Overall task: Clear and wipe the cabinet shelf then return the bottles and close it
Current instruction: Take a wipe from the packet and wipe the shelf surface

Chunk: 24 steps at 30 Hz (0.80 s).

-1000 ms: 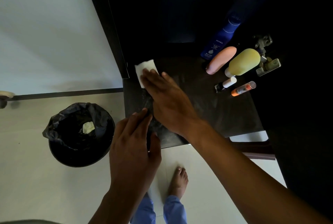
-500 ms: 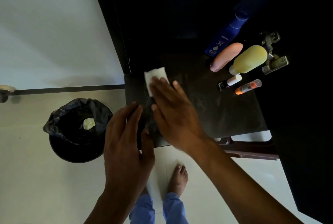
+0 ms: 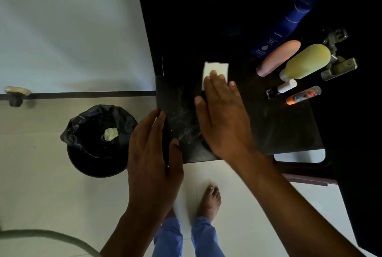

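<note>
My right hand (image 3: 223, 120) lies flat on a white tissue (image 3: 216, 70) and presses it onto the dark, dusty shelf (image 3: 279, 130), fingers straight. My left hand (image 3: 153, 149) hovers with relaxed fingers at the shelf's front left corner and holds nothing. At the shelf's right side stand a blue Nivea bottle (image 3: 277, 33), a pink bottle (image 3: 278, 58) and a yellow bottle (image 3: 306, 62). A small white-capped bottle (image 3: 282, 88) and an orange tube (image 3: 302, 95) lie in front of them.
A black bin (image 3: 99, 138) lined with a bag, a crumpled tissue inside, stands on the pale floor left of the shelf. Metal hinges (image 3: 339, 66) sit at the cabinet's right wall. My bare foot (image 3: 209, 201) is below the shelf edge.
My right hand has slid the tissue to the right along the shelf. My left hand has drifted left, off the shelf's front edge toward its corner.
</note>
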Tool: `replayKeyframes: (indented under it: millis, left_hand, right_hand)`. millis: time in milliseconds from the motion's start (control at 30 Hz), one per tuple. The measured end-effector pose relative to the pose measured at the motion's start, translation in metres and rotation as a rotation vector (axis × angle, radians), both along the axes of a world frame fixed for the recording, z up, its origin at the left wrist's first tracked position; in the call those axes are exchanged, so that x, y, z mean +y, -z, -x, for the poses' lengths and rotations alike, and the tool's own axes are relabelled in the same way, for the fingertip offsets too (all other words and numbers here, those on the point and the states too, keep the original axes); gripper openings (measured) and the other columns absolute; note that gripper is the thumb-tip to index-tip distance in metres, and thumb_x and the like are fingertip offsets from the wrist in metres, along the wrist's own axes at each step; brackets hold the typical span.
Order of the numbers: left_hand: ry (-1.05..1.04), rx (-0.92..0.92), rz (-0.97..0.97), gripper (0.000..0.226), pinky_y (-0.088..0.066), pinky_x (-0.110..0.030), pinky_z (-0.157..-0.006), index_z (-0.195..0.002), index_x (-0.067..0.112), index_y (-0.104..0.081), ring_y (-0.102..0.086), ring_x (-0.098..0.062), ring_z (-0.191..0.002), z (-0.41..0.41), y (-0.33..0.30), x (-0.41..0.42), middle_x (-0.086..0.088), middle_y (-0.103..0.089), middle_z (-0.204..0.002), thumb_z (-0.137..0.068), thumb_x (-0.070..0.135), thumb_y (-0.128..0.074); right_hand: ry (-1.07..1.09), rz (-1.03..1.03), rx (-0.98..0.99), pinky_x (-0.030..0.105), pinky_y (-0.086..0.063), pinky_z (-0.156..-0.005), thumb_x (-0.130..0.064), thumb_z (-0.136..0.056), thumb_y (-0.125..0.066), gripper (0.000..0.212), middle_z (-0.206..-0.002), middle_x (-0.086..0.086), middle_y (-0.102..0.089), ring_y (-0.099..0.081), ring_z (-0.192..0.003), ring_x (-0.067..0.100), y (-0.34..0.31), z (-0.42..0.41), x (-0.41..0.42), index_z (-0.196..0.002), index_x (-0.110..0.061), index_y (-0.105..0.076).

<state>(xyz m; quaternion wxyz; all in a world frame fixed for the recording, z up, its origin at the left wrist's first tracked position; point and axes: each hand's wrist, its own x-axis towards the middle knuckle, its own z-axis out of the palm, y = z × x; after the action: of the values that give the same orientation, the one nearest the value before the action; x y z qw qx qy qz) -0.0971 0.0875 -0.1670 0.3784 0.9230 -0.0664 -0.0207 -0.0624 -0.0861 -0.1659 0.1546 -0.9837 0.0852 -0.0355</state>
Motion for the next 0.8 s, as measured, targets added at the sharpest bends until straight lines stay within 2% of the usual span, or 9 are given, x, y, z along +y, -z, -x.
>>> replayKeyframes:
  millis: [133, 300, 367, 467, 633, 800]
  left_hand:
    - [-0.060, 0.030, 0.114, 0.057, -0.039, -0.037, -0.119, -0.159, 0.015, -0.038, -0.044, -0.007, -0.143, 0.002, -0.003, -0.001, -0.001, -0.051, -0.156, -0.103, 0.023, -0.049]
    - [-0.084, 0.051, 0.149, 0.067, -0.043, -0.053, -0.118, -0.164, 0.018, -0.024, -0.045, -0.020, -0.149, 0.003, 0.000, 0.000, -0.006, -0.046, -0.161, -0.103, 0.022, -0.050]
    - [-0.072, 0.045, 0.160, 0.069, -0.043, -0.054, -0.118, -0.165, 0.022, -0.020, -0.045, -0.022, -0.149, 0.001, 0.001, 0.000, -0.007, -0.046, -0.162, -0.103, 0.022, -0.051]
    - [-0.072, 0.013, 0.159, 0.068, -0.044, -0.053, -0.118, -0.164, 0.021, -0.024, -0.045, -0.019, -0.149, -0.001, 0.000, 0.001, -0.005, -0.046, -0.162, -0.102, 0.022, -0.051]
    - [-0.083, -0.011, 0.198, 0.062, -0.047, -0.053, -0.115, -0.160, 0.018, -0.034, -0.048, -0.020, -0.148, -0.004, -0.004, 0.002, -0.005, -0.049, -0.160, -0.100, 0.020, -0.051]
    - [-0.078, 0.014, 0.204, 0.063, -0.048, -0.044, -0.116, -0.160, 0.012, -0.036, -0.050, -0.012, -0.143, -0.004, 0.000, 0.002, 0.000, -0.054, -0.154, -0.099, 0.017, -0.049]
  right_hand:
    - [-0.326, -0.018, -0.033, 0.047, -0.025, -0.128, -0.032, -0.111, -0.030, 0.053, -0.162, 0.016, -0.040, -0.033, -0.154, 0.025, 0.002, 0.022, 0.032, -0.152, -0.001, -0.045]
    - [-0.420, -0.055, 0.053, 0.042, -0.013, -0.131, -0.036, -0.108, -0.021, 0.059, -0.165, 0.012, -0.035, -0.026, -0.157, 0.020, -0.003, -0.013, 0.042, -0.155, -0.005, -0.042]
    - [-0.449, -0.061, 0.028, 0.047, -0.018, -0.129, -0.034, -0.108, -0.029, 0.057, -0.163, 0.014, -0.040, -0.031, -0.155, 0.024, 0.001, -0.025, 0.041, -0.152, -0.003, -0.047]
    - [-0.428, -0.107, -0.031, 0.046, -0.022, -0.129, -0.029, -0.107, -0.042, 0.050, -0.157, 0.015, -0.048, -0.040, -0.151, 0.024, 0.004, -0.031, 0.039, -0.146, -0.001, -0.053]
    - [-0.283, -0.066, 0.086, 0.031, -0.003, -0.130, -0.041, -0.110, -0.023, 0.056, -0.164, 0.002, -0.040, -0.029, -0.154, 0.009, -0.003, -0.027, 0.019, -0.156, -0.015, -0.042]
    - [-0.237, -0.053, 0.027, 0.035, -0.008, -0.130, -0.037, -0.109, -0.032, 0.055, -0.165, 0.007, -0.038, -0.029, -0.155, 0.017, -0.001, -0.065, 0.003, -0.156, -0.010, -0.041]
